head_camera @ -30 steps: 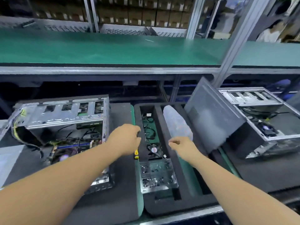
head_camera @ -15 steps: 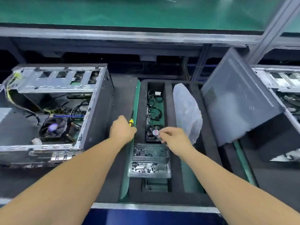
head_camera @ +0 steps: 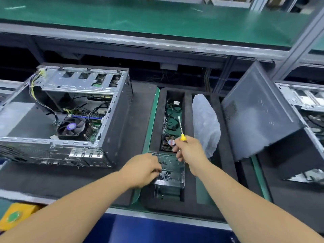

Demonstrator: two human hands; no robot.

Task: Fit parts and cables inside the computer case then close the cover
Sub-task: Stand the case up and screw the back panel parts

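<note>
Head view: open computer case lies on its side at the bench's left end, cover leaning right of the foam tray. Right hand grips a screwdriver — shaft pointing away. Left hand — fingers curled into the clear screw box; whether it pinches a screw, cannot tell.

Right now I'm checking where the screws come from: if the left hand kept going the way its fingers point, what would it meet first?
Probably the small black screws in the clear plastic tray: the left hand already reaches over its near edge, though contact is unclear.
</note>
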